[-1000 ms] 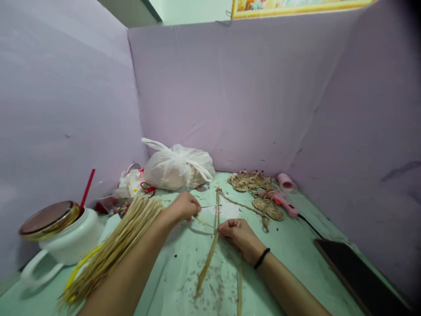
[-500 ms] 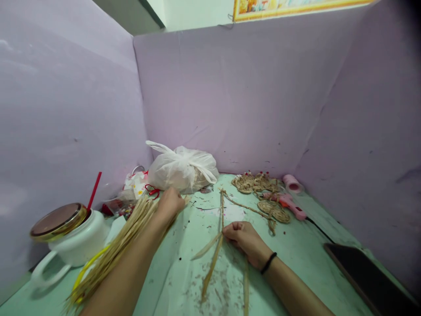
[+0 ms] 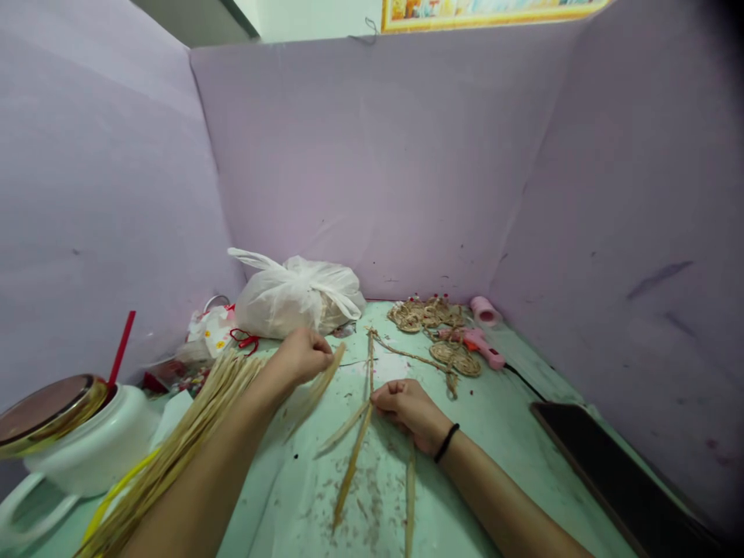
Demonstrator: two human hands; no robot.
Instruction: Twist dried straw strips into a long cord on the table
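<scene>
My left hand (image 3: 303, 355) is closed on a dry straw strip (image 3: 322, 385), which hangs down beside its fingers. Below that wrist lies a bundle of pale dried straw (image 3: 216, 407), partly covered by my forearm. My right hand (image 3: 411, 411), with a black band at the wrist, pinches a thin straw braid (image 3: 370, 363) at its lower end. From the pinch several loose strands fan out toward me: one short strand (image 3: 344, 429) to the left, a longer strand (image 3: 352, 474) in the middle, and another strand (image 3: 410, 500) emerging below the right hand.
A knotted white plastic bag (image 3: 296, 298) sits at the back. Coiled braid pieces (image 3: 427, 314), a pink glue gun (image 3: 482, 346) and a pink roll (image 3: 484, 311) lie at back right. A dark flat device (image 3: 604, 465) is at right, a white pot (image 3: 96, 442) at left.
My left hand has come away from the straw bundle to the right, with a strip now showing in it. My right hand keeps its pinch on the braid. The view has shifted right.
</scene>
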